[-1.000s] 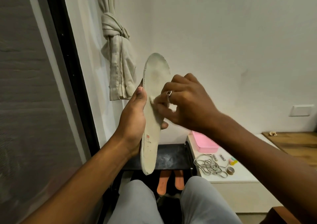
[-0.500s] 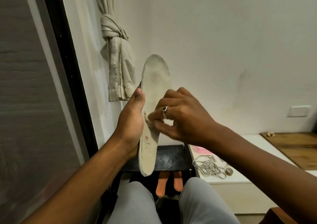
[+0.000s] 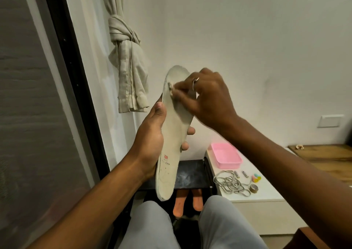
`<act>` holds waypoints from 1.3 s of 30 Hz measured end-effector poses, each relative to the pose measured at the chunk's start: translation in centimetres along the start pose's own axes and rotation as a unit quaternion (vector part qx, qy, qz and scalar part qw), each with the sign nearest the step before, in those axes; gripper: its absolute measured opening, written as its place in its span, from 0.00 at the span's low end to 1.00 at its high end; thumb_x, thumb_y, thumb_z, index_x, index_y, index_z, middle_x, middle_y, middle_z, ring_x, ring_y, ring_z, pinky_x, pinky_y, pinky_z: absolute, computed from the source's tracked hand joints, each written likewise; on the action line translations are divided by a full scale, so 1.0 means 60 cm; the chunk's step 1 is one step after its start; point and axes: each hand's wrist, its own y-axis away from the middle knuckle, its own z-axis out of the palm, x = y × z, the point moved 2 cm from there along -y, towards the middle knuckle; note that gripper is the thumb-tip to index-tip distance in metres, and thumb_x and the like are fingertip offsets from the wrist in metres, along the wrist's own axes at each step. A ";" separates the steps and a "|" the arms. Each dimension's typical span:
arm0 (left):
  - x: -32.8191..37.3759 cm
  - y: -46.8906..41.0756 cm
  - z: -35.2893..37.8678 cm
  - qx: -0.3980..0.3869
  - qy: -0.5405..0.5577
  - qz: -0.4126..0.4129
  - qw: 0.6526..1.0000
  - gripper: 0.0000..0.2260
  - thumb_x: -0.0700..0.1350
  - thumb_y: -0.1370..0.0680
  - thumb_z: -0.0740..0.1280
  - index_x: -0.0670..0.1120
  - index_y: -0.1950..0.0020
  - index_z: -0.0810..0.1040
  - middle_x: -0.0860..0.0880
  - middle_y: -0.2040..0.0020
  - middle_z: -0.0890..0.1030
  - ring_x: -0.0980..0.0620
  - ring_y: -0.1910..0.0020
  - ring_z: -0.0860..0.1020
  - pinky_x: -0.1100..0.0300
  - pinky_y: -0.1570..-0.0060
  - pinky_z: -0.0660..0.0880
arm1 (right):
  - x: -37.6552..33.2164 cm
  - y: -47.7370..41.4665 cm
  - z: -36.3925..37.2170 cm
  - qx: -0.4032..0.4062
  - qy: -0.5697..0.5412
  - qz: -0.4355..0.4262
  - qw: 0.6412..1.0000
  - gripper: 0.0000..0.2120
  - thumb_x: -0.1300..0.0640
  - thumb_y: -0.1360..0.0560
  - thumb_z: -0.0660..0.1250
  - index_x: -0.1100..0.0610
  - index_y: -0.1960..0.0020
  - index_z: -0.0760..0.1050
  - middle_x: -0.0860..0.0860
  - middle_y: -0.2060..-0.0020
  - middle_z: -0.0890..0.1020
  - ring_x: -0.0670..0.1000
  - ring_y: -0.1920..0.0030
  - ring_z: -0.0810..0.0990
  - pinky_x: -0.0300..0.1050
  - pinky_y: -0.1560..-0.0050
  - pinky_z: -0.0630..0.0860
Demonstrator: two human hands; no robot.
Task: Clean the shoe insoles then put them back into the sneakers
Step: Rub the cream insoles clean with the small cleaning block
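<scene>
Head view: insole (image 3: 173,138) upright before the wall, toe end up, heel above the lap. Left hand (image 3: 150,140) grips its middle, thumb along the left edge, fingertips curled round the right edge. Right hand (image 3: 207,98) pinches small white wad (image 3: 170,88), pressed on the toe area.

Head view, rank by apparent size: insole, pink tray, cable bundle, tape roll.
1. insole, nearest the camera, so inflated
2. pink tray and cable bundle: look alike, unranked
3. tape roll
</scene>
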 end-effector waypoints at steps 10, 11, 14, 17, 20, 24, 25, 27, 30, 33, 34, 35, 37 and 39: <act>-0.003 0.006 0.007 -0.009 -0.025 -0.005 1.000 0.22 0.59 0.15 0.48 0.51 0.28 0.71 0.34 0.43 0.80 0.49 0.66 0.81 0.57 0.69 0.75 | 0.010 -0.043 0.000 0.029 -0.046 0.076 0.996 0.07 0.51 0.25 0.73 0.53 0.52 0.87 0.48 0.60 0.85 0.52 0.58 0.79 0.51 0.57 0.76; -0.002 0.007 0.008 -0.008 -0.030 -0.005 1.000 0.21 0.58 0.15 0.49 0.53 0.28 0.71 0.34 0.43 0.80 0.49 0.66 0.81 0.57 0.69 0.76 | 0.024 -0.052 -0.002 0.035 -0.036 0.096 0.994 0.07 0.50 0.25 0.73 0.52 0.52 0.87 0.47 0.61 0.85 0.51 0.58 0.79 0.52 0.56 0.77; -0.001 0.007 0.008 -0.002 -0.038 0.001 0.999 0.21 0.58 0.15 0.49 0.52 0.28 0.71 0.35 0.43 0.81 0.48 0.65 0.82 0.57 0.69 0.76 | 0.025 -0.049 0.000 0.019 -0.057 0.083 0.995 0.07 0.50 0.25 0.74 0.52 0.52 0.87 0.46 0.60 0.85 0.49 0.58 0.79 0.50 0.56 0.77; 0.000 0.003 0.006 0.010 -0.032 0.022 0.999 0.20 0.57 0.14 0.49 0.52 0.29 0.71 0.40 0.44 0.83 0.43 0.57 0.82 0.54 0.67 0.75 | -0.014 -0.023 -0.004 -0.037 -0.060 -0.002 0.998 0.08 0.51 0.25 0.73 0.54 0.50 0.87 0.48 0.59 0.85 0.51 0.57 0.77 0.45 0.57 0.73; 0.002 0.005 0.007 0.010 -0.047 0.026 0.999 0.20 0.59 0.15 0.50 0.57 0.26 0.70 0.38 0.42 0.81 0.44 0.58 0.82 0.54 0.67 0.76 | 0.020 -0.037 -0.016 -0.021 0.007 0.027 0.999 0.09 0.49 0.25 0.71 0.52 0.50 0.87 0.48 0.60 0.85 0.52 0.57 0.77 0.52 0.54 0.75; 0.003 0.004 0.006 0.011 -0.041 0.032 0.999 0.20 0.58 0.15 0.51 0.58 0.26 0.70 0.38 0.41 0.81 0.45 0.59 0.81 0.54 0.67 0.76 | 0.037 -0.030 -0.026 -0.058 0.029 0.038 0.997 0.09 0.49 0.25 0.71 0.51 0.51 0.87 0.47 0.61 0.84 0.51 0.58 0.76 0.53 0.54 0.76; 0.002 0.003 0.005 0.013 -0.035 0.036 0.999 0.20 0.58 0.15 0.51 0.56 0.25 0.70 0.39 0.41 0.82 0.44 0.58 0.81 0.52 0.66 0.75 | 0.025 -0.017 -0.028 -0.082 0.022 0.017 0.996 0.09 0.49 0.25 0.71 0.52 0.51 0.87 0.47 0.61 0.84 0.51 0.58 0.76 0.52 0.56 0.75; 0.001 0.003 0.004 0.015 -0.036 0.035 0.999 0.21 0.57 0.15 0.50 0.54 0.25 0.70 0.39 0.41 0.82 0.44 0.57 0.82 0.52 0.65 0.76 | 0.009 0.008 -0.034 -0.124 0.007 -0.015 0.992 0.10 0.49 0.24 0.71 0.53 0.51 0.87 0.47 0.61 0.85 0.51 0.59 0.77 0.49 0.58 0.75; -0.003 0.004 0.007 0.011 -0.042 0.032 0.999 0.20 0.58 0.15 0.51 0.56 0.25 0.70 0.39 0.41 0.82 0.44 0.59 0.82 0.53 0.67 0.76 | 0.031 0.008 -0.041 -0.104 0.028 0.014 0.994 0.09 0.50 0.25 0.71 0.53 0.52 0.87 0.47 0.62 0.85 0.51 0.60 0.77 0.54 0.57 0.76; -0.003 0.001 0.007 0.013 -0.030 0.035 0.999 0.20 0.57 0.15 0.51 0.54 0.25 0.70 0.40 0.41 0.82 0.42 0.55 0.82 0.51 0.65 0.76 | 0.032 0.012 -0.043 -0.100 0.015 0.009 0.995 0.09 0.50 0.24 0.71 0.53 0.52 0.87 0.46 0.62 0.84 0.50 0.59 0.77 0.53 0.56 0.76; -0.003 0.000 0.005 0.018 -0.025 0.037 0.999 0.21 0.57 0.15 0.51 0.53 0.25 0.70 0.40 0.41 0.82 0.42 0.55 0.81 0.51 0.64 0.76 | 0.020 0.022 -0.040 -0.125 0.001 -0.015 0.992 0.09 0.50 0.24 0.71 0.53 0.52 0.87 0.46 0.61 0.84 0.49 0.60 0.77 0.51 0.56 0.75; -0.002 0.000 0.003 0.019 -0.020 0.040 0.999 0.21 0.57 0.14 0.51 0.51 0.25 0.70 0.39 0.42 0.83 0.42 0.55 0.80 0.51 0.64 0.75 | 0.007 0.034 -0.037 -0.152 -0.011 -0.036 0.988 0.09 0.50 0.23 0.70 0.52 0.51 0.87 0.46 0.61 0.84 0.48 0.60 0.77 0.49 0.56 0.75; 0.000 0.000 0.002 0.016 -0.024 0.038 0.999 0.22 0.57 0.14 0.50 0.51 0.25 0.70 0.39 0.42 0.83 0.42 0.55 0.80 0.52 0.64 0.76 | 0.001 0.046 -0.038 -0.166 -0.006 -0.051 0.985 0.08 0.50 0.23 0.71 0.52 0.50 0.87 0.46 0.61 0.85 0.47 0.60 0.76 0.50 0.57 0.74; 0.000 0.002 0.002 0.013 -0.040 0.024 0.999 0.23 0.58 0.15 0.50 0.51 0.25 0.70 0.39 0.41 0.83 0.44 0.57 0.82 0.52 0.65 0.78 | 0.017 0.037 -0.044 -0.126 0.015 -0.021 0.992 0.08 0.50 0.23 0.71 0.52 0.50 0.87 0.46 0.61 0.84 0.49 0.60 0.76 0.53 0.57 0.75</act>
